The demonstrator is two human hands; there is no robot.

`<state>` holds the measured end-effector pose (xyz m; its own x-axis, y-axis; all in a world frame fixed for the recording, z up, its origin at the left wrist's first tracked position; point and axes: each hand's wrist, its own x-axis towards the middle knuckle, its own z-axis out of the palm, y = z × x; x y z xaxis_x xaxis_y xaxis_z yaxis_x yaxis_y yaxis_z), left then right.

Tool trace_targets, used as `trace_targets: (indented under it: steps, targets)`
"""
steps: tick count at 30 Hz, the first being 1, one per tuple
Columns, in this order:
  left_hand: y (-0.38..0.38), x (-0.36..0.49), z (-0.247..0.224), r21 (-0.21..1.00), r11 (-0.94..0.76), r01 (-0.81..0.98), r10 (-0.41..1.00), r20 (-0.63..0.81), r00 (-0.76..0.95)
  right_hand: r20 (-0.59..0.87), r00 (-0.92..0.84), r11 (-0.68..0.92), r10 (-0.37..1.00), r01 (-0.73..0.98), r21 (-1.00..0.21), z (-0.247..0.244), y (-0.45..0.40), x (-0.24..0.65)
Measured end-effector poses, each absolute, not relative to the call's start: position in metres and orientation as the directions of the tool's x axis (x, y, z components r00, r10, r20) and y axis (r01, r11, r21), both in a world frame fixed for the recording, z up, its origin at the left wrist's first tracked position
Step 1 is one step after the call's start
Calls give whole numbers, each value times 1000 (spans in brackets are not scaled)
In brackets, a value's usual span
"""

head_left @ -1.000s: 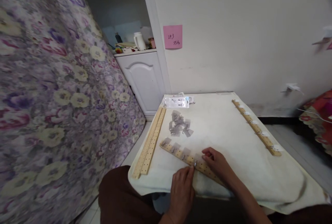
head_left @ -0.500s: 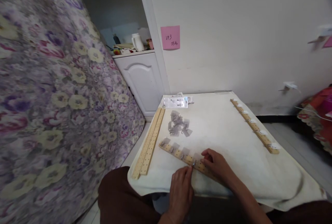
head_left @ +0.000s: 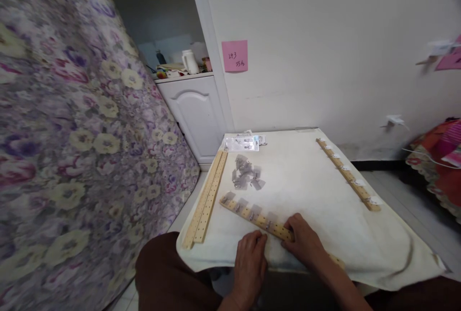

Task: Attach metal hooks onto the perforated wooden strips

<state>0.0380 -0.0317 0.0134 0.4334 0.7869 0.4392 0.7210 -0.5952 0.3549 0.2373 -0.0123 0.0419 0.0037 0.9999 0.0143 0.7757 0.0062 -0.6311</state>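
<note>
A pale wooden strip with drilled holes (head_left: 246, 212) lies slantwise near the front edge of the table. Clear plastic pieces with small metal fittings stand along its left part, the rightmost one (head_left: 272, 218) by the strip's middle. My right hand (head_left: 304, 240) is closed around the strip, right of that piece, covering part of it. Just below the strip, my left hand (head_left: 250, 258) rests at the table's front edge, fingers curled together, with nothing visible in them. A loose heap of similar clear pieces (head_left: 247, 174) lies beyond the strip.
Two bare holed wooden strips (head_left: 207, 200) lie along the table's left side. Another strip (head_left: 347, 174) carrying clear pieces runs along the right side. Clear packaging (head_left: 241, 144) sits at the back left of the cloth-covered table (head_left: 288, 167). A floral curtain (head_left: 90, 143) hangs at left.
My right hand has moved from the rightmost clear piece rightward along the strip and now grips it. My left hand sits slightly lower, away from the piece's metal fitting.
</note>
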Motion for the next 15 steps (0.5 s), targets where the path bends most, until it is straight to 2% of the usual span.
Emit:
trace_targets:
  steps: [5, 15]
  targets:
    - [-32, 37, 11, 367, -604, 707, 779, 459, 427, 58, 13, 27, 998, 774, -633, 40, -14, 231]
    - [-32, 38, 18, 464, -579, 671, 812, 401, 424, 123, 41, 39, 992, 809, -586, 33, -12, 209]
